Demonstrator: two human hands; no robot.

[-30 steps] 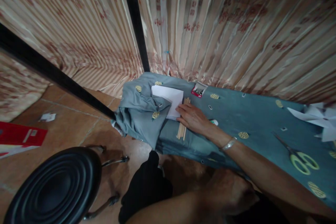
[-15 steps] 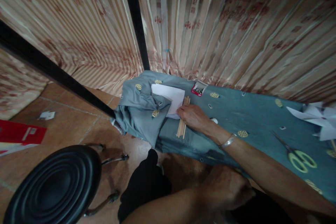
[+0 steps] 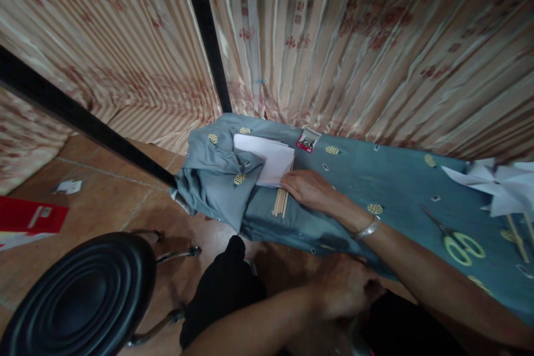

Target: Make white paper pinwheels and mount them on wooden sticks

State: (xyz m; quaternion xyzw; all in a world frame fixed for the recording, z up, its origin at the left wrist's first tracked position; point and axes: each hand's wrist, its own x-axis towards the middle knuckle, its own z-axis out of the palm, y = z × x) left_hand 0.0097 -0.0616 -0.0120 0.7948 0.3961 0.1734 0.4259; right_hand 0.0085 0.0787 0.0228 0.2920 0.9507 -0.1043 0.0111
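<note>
My right hand (image 3: 308, 192), with a silver bangle at the wrist, pinches the near right corner of a white sheet of paper (image 3: 273, 158). This sheet lies skewed on top of other white paper on the cloth. Thin wooden sticks (image 3: 281, 203) lie side by side under its right edge, partly covered by the sheet and my hand. Close to my body, my left hand (image 3: 352, 283) is curled into a loose fist over my lap. I see nothing in it, though its inner side is mostly hidden.
A blue-grey cloth (image 3: 350, 178) covers the table. On it are a small red box (image 3: 307, 141) of pins, scissors (image 3: 456, 242) and white paper pinwheels (image 3: 496, 181) on sticks. A black stool (image 3: 79, 295) stands left, beside dark metal poles (image 3: 206, 33). Striped curtains hang behind.
My right hand has shifted the top sheet slightly right, so it now overlaps the sticks' upper part. The view has turned a little right, showing more of the pinwheels. My left hand stays curled.
</note>
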